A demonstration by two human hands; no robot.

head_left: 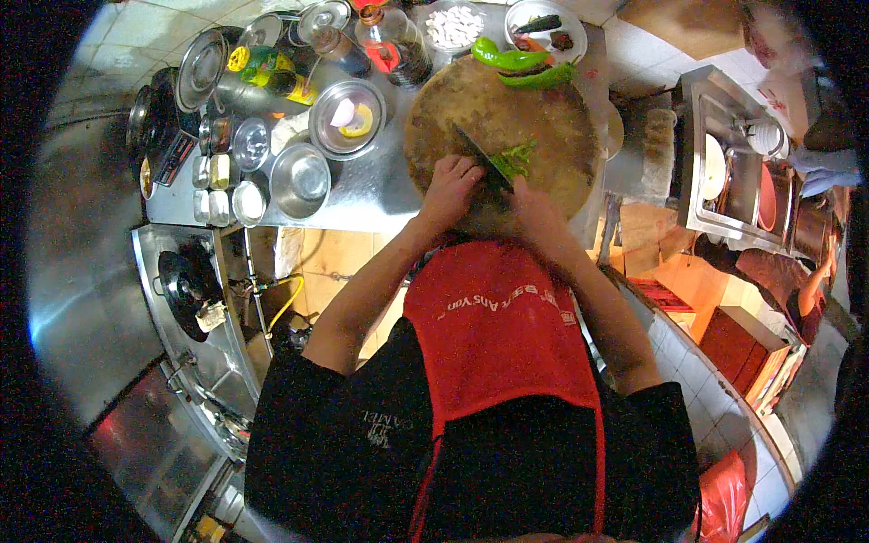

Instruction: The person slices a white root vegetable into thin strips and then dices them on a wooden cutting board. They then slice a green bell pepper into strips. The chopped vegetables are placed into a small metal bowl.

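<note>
A round wooden chopping board (444, 104) lies before me on the metal worktop. My right hand (528, 206) is closed round the handle of a kitchen knife (480, 154), whose dark blade slants away to the far left over the board. Just left of that blade rests my left hand (453, 186), its fingers curled down; whatever they press is hidden. Chopped green pieces (514, 159) form a small heap right of the blade. Two whole green peppers, one bright green pepper (509, 58) and one darker green pepper (540, 77), lie at the board's far edge.
Left of the board stand a steel bowl (300, 181), a steel dish (326, 136) with pale and yellow food, and several seasoning jars (220, 172). Behind are a dark sauce jar (398, 54), a plate of white cloves (455, 27) and another plate (579, 41). A sink (738, 213) is at right.
</note>
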